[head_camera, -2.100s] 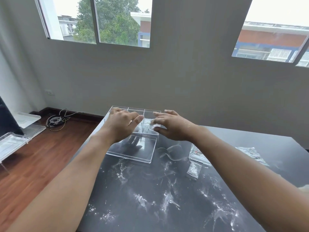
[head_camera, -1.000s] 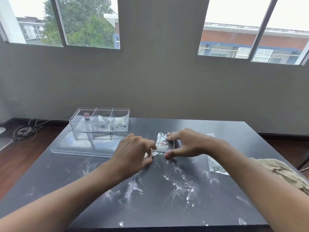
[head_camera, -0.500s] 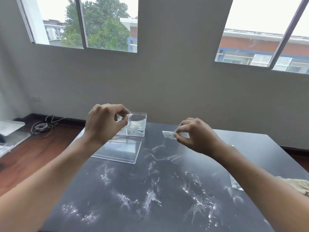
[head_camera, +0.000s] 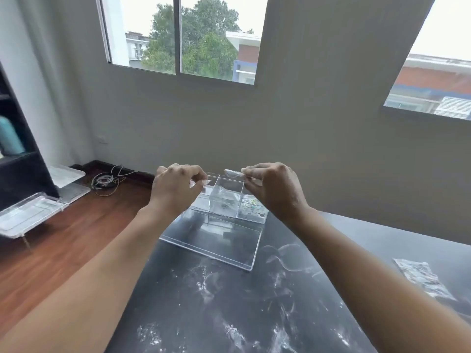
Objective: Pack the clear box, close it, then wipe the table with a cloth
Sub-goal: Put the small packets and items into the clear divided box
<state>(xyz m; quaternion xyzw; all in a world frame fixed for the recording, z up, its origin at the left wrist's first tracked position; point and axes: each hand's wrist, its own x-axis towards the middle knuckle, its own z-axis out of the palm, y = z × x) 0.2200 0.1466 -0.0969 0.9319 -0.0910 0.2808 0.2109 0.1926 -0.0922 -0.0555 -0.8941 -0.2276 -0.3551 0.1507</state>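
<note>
The compartmented box [head_camera: 229, 200] sits on the bench [head_camera: 229, 314] near its far left corner, with the lid [head_camera: 214, 240] lying flat on the bench just in front of it, touching or nearly so. The left hand [head_camera: 175, 192] is raised above the box's left end, the right hand [head_camera: 272, 192] above its right end. A small packet [head_camera: 423, 276] lies on the bench well to the right. On the floor to the left lie a coil of cables [head_camera: 104, 180] and trays [head_camera: 28, 215], beside a shelf unit [head_camera: 15, 154].
</note>
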